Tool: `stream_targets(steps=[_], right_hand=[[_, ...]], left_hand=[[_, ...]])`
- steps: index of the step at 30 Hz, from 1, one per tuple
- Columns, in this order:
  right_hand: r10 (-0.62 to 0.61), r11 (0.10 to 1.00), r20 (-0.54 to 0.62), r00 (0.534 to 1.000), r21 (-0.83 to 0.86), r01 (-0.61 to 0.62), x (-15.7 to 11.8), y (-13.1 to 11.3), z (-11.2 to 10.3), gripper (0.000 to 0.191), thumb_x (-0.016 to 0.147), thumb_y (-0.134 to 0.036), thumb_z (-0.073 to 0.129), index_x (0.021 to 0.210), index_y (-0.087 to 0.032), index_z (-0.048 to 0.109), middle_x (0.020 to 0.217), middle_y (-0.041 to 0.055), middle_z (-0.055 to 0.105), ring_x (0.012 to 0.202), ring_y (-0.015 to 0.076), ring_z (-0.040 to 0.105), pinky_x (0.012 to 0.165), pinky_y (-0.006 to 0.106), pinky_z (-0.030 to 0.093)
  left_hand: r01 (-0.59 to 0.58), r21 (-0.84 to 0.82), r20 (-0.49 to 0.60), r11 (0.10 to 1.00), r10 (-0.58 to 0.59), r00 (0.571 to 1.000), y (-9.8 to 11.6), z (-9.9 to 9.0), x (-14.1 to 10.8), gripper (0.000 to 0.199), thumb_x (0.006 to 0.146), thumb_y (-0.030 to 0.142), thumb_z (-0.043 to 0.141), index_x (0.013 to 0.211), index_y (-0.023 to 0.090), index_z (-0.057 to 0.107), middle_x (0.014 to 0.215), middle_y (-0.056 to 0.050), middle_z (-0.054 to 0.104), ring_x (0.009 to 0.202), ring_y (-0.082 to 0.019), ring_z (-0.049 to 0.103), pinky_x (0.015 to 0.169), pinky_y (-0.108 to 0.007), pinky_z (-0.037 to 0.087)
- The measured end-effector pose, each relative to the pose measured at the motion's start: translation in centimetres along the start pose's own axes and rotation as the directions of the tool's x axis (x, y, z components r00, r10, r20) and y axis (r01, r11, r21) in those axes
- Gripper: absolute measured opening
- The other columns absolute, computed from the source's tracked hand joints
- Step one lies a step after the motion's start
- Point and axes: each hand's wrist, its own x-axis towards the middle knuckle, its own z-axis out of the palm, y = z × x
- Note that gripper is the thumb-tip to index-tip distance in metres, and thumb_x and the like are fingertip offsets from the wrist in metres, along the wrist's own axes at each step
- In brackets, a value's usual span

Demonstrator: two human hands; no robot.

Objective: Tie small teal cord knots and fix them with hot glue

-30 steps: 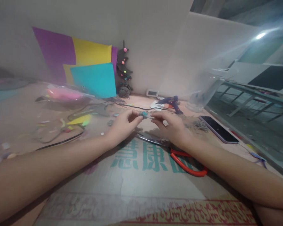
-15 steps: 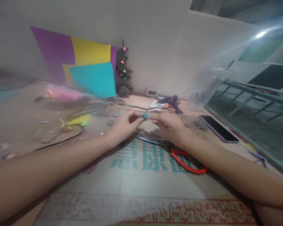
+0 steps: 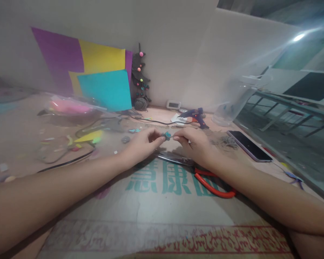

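Note:
Between the thumb and fingers of my left hand [image 3: 148,141] is a small grey-and-teal piece [image 3: 167,136], too small to name more exactly. My right hand [image 3: 193,141] pinches a thin grey strand [image 3: 172,137] right beside that piece. Whether the strand is joined to the piece cannot be made out. Under my hands lies a pair of scissors with red handles [image 3: 216,189], its dark blade pointing left below my fingers. A few teal scraps [image 3: 134,131] lie just beyond my left hand.
A blue glue gun [image 3: 196,116] rests at the back, its black cord running left. To the right are a tangle of grey string [image 3: 229,141], a phone [image 3: 248,145] and a clear plastic jug [image 3: 228,108]. Coloured sheets [image 3: 105,90] lean on the wall.
The small piece has turned slightly in my left fingers, so more of its teal face shows. My right fingertips have shifted a little. The whole view has tilted slightly.

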Motion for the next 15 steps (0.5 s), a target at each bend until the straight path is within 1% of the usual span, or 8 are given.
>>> stream_targets(steps=[4, 7, 10, 15], right_hand=[[0.067, 0.998, 0.029, 0.997, 0.002, -0.067, 0.01, -0.29, -0.15, 0.021, 0.094, -0.028, 0.051, 0.079, -0.020, 0.063, 0.071, 0.0030, 0.066, 0.066, 0.0154, 0.055, 0.067, 0.029, 0.042], [0.149, 0.988, 0.012, 0.989, 0.033, -0.150, -0.04, -0.42, 0.01, 0.019, 0.093, -0.028, 0.054, 0.080, -0.019, 0.066, 0.070, 0.0023, 0.066, 0.064, 0.0143, 0.054, 0.063, 0.027, 0.041], [0.225, 0.971, 0.008, 0.974, 0.078, -0.225, -0.10, -0.49, 0.22, 0.019, 0.091, -0.030, 0.056, 0.081, -0.019, 0.068, 0.070, 0.0020, 0.067, 0.063, 0.0141, 0.055, 0.061, 0.026, 0.041], [0.252, 0.958, 0.039, 0.967, 0.129, -0.254, -0.01, -0.69, 0.31, 0.020, 0.090, -0.029, 0.058, 0.080, -0.018, 0.071, 0.068, 0.0013, 0.068, 0.063, 0.0135, 0.057, 0.061, 0.025, 0.041]], left_hand=[[-0.007, 0.026, 0.033, 1.000, 0.007, 0.999, 0.23, 0.02, -0.17, 0.022, 0.086, 0.041, 0.057, 0.082, 0.019, 0.059, 0.076, -0.002, 0.067, 0.065, -0.017, 0.061, 0.055, -0.026, 0.043], [-0.022, 0.034, 0.049, 0.999, 0.020, 0.999, 0.06, 0.06, -0.19, 0.024, 0.087, 0.043, 0.056, 0.084, 0.019, 0.060, 0.077, -0.003, 0.068, 0.066, -0.017, 0.062, 0.056, -0.026, 0.043], [-0.042, 0.047, 0.044, 0.998, 0.040, 0.998, -0.13, 0.14, -0.12, 0.025, 0.087, 0.044, 0.056, 0.084, 0.019, 0.061, 0.078, -0.003, 0.068, 0.068, -0.017, 0.062, 0.057, -0.026, 0.044], [-0.031, 0.026, 0.046, 0.999, 0.030, 0.998, 0.02, 0.14, -0.14, 0.023, 0.087, 0.042, 0.057, 0.082, 0.019, 0.060, 0.076, -0.002, 0.067, 0.065, -0.016, 0.061, 0.056, -0.025, 0.043]])
